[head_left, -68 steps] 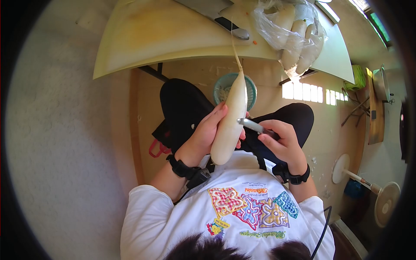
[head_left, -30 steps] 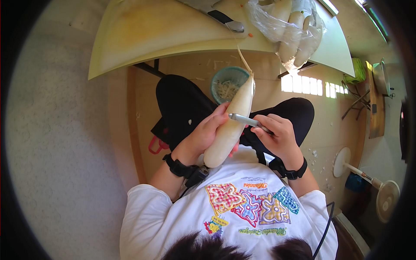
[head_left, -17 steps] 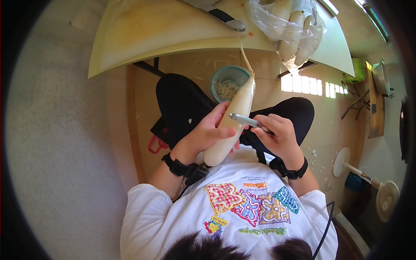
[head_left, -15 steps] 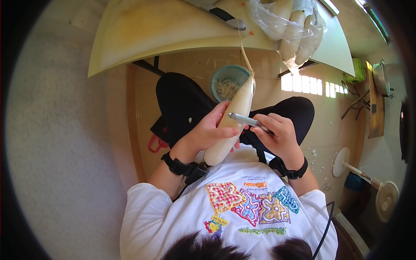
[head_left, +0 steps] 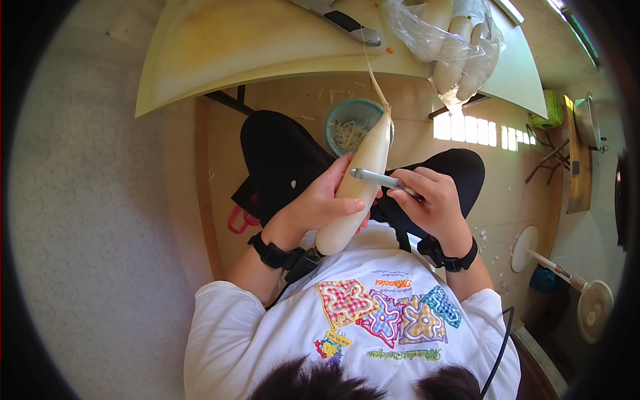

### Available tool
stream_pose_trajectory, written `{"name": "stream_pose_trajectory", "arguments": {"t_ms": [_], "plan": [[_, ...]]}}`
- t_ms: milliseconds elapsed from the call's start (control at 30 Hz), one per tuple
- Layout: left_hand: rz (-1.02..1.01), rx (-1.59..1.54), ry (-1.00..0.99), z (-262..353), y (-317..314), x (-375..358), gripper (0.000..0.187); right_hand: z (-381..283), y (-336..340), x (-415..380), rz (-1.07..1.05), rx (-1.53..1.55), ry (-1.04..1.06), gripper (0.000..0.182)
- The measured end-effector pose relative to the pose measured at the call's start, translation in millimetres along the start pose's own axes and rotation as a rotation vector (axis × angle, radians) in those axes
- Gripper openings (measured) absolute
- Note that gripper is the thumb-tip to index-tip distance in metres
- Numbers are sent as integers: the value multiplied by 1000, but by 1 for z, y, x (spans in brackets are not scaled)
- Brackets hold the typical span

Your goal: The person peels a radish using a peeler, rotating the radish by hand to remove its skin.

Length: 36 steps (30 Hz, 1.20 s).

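Note:
My left hand (head_left: 328,200) is wrapped round a long white radish (head_left: 365,163), its thin root pointing up and away toward the table and its thick end near my shirt. My right hand (head_left: 430,200) grips a grey peeler (head_left: 377,178), whose head lies over the middle of the radish. Below the radish's tip a teal bowl (head_left: 330,131) stands on the floor with pale peelings (head_left: 349,135) in it.
Ahead is a table (head_left: 233,75) bearing a knife (head_left: 353,27) and a plastic bag (head_left: 427,40) of white radishes. My knees flank the bowl. A white fan (head_left: 595,310) stands at the right, and peelings lie on the floor.
The peeler and my right hand have shifted slightly up and to the right along the radish. The radish and my left hand have hardly moved.

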<state>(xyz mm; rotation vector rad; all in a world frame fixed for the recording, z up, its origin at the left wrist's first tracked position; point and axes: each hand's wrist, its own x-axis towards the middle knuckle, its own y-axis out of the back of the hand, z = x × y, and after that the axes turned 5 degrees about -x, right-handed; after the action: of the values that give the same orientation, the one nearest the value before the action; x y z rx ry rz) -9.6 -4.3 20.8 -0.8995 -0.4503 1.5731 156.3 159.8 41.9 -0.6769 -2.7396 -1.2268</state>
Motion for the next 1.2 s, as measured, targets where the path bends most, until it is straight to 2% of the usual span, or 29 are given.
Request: {"name": "stream_pose_trajectory", "arguments": {"t_ms": [233,300,500,1033,1200], "plan": [[15,-16,6,0,2,1,75,0,4,5,-38,-7,-4,21],[-32,0,30,-1,4,1,76,2,1,6,41,30,-33,20],[-10,27,74,-9,-9,-1,81,10,17,10,-28,36,-146,19],[-2,183,56,0,-9,-1,84,17,21,18,31,57,-152,19],[-63,197,46,-3,-1,-2,85,29,24,19,65,5,-179,18]]}}
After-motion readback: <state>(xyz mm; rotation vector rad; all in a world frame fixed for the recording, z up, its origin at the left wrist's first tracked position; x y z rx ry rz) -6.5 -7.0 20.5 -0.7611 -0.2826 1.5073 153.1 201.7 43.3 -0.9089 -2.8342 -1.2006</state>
